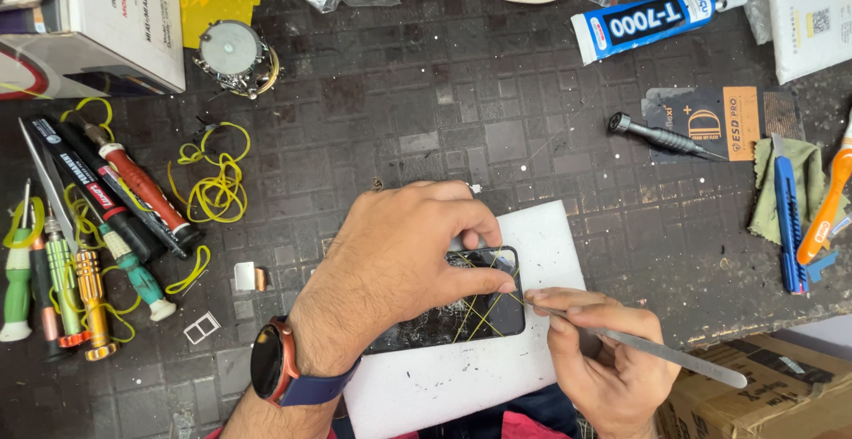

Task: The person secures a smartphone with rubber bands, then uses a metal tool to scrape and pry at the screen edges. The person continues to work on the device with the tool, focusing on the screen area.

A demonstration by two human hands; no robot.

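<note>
A black smartphone [484, 315] lies on a white pad [426, 381], wrapped with crossing yellow rubber bands [484, 301]. My left hand [399, 261], with a watch on its wrist, presses down on the phone, thumb and fingers at its upper right corner. Just right of the phone, my right hand [603, 350] holds a flat metal spudger [657, 352], whose tip touches the phone's right edge.
Screwdrivers and markers [89, 235] lie at the left with loose yellow bands [213, 181]. A glue tube [643, 20], a dark screwdriver [661, 137], a blue cutter [788, 221] and a green cloth [808, 173] sit at the right. A cardboard box [763, 395] is at the lower right.
</note>
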